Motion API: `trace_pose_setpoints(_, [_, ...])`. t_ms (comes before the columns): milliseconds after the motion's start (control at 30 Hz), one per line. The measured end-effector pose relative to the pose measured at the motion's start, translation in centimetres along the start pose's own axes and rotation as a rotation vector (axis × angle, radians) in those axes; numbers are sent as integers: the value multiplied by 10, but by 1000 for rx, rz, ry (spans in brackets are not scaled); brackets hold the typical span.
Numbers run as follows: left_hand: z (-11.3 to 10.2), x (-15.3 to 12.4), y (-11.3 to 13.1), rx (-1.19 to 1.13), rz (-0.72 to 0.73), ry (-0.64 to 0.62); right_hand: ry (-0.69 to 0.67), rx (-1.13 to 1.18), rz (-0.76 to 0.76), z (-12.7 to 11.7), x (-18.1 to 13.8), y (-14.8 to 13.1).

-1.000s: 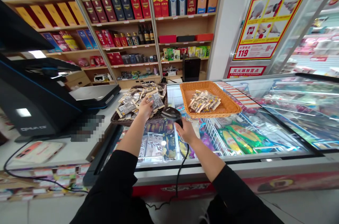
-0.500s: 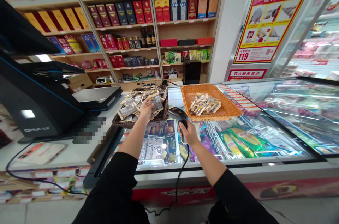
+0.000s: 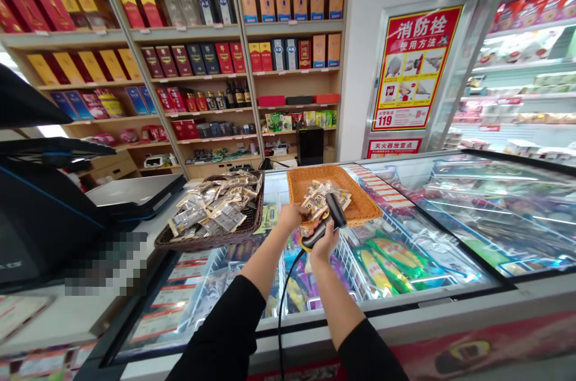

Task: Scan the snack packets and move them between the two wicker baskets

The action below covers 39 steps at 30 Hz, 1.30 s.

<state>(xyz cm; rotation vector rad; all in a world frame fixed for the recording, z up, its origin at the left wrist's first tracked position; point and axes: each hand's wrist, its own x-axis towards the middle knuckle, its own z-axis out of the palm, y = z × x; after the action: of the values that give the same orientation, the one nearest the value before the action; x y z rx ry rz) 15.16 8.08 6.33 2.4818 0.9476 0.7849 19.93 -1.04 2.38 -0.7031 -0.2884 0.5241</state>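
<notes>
My left hand (image 3: pixel 288 216) pinches a small snack packet (image 3: pixel 310 206) and holds it just in front of the orange basket (image 3: pixel 365 208). My right hand (image 3: pixel 323 243) grips a black corded barcode scanner (image 3: pixel 333 218), its head raised close to that packet. The orange basket holds several similar packets. To the left, a dark woven basket (image 3: pixel 216 238) is piled with several more packets. Both baskets rest on the glass lid of a chest freezer (image 3: pixel 450 231).
A black checkout terminal (image 3: pixel 40 213) and a flat scale (image 3: pixel 135 192) stand on the counter at left. Shelves of boxed bottles (image 3: pixel 216 57) fill the back wall. A red poster (image 3: pixel 411 66) hangs beside a chiller (image 3: pixel 526 69) at right. The scanner cable (image 3: pixel 281 309) hangs down between my arms.
My left hand lifted a packet out of the dark basket and carried it right to the orange basket. My right hand raised the scanner up to it. The view shifted right and up.
</notes>
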Motion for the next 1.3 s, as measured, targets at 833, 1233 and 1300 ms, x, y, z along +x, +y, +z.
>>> trace_pose_setpoints(833, [-146,-94,-119,433,-652,199,-678,-320,245,1,-41,20])
trace_pose_setpoints(1233, [-150,-106,-114,-56,-505,187,-664,-334,230,-2,-41,20])
trace_pose_setpoints(1300, [-150,-100,-111,-275,-462,148,-687,-350,213,-2,-40,21])
